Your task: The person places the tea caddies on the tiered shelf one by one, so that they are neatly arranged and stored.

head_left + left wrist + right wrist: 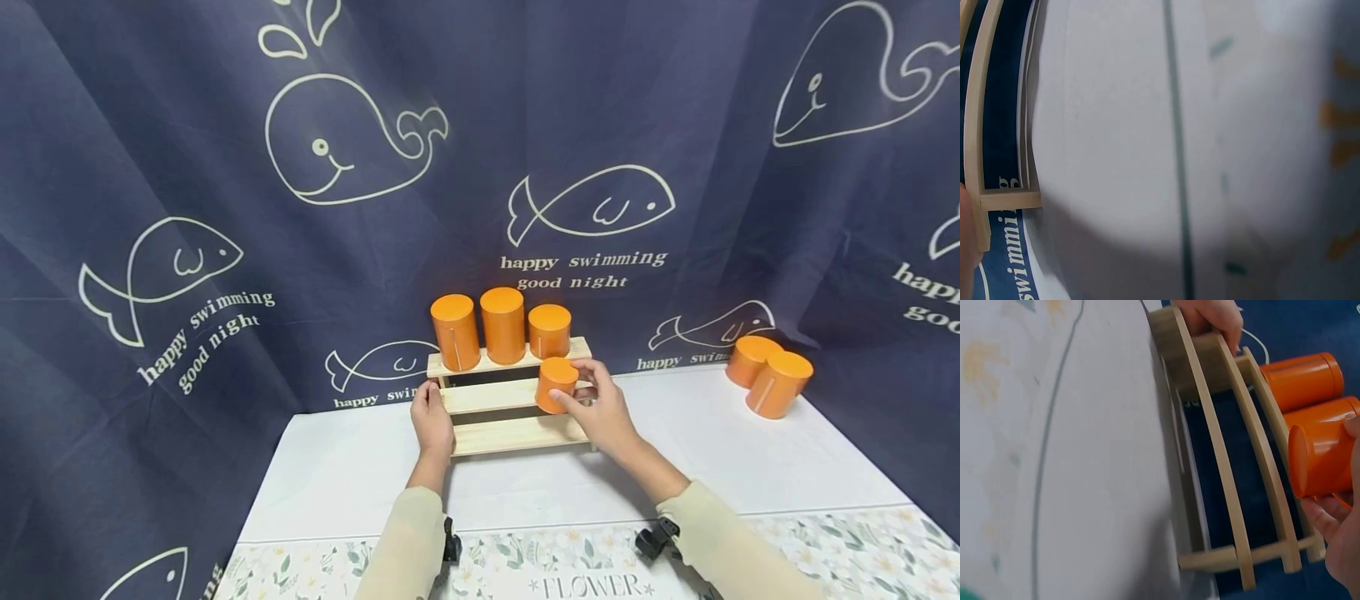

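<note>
A three-tier wooden rack (pixel 491 437) stands on the white table. My left hand (pixel 432 421) grips its left end, and in the right wrist view the fingers of that left hand (pixel 1217 319) curl at the rack's end. In my right hand (pixel 606 412) is a short orange canister (pixel 557 385), pinched between thumb and fingers over the right part of the middle tier. The right wrist view shows this canister (pixel 1322 459) with its base off the slats. On the top tier stand two tall orange canisters (pixel 456 333) and, to their right, a short orange canister (pixel 550 333).
Two more orange canisters (pixel 778 385) stand close together at the table's back right. A dark blue curtain (pixel 480 208) with whale and fish drawings hangs behind the table. Along the front lies a flower-patterned strip (pixel 525 567).
</note>
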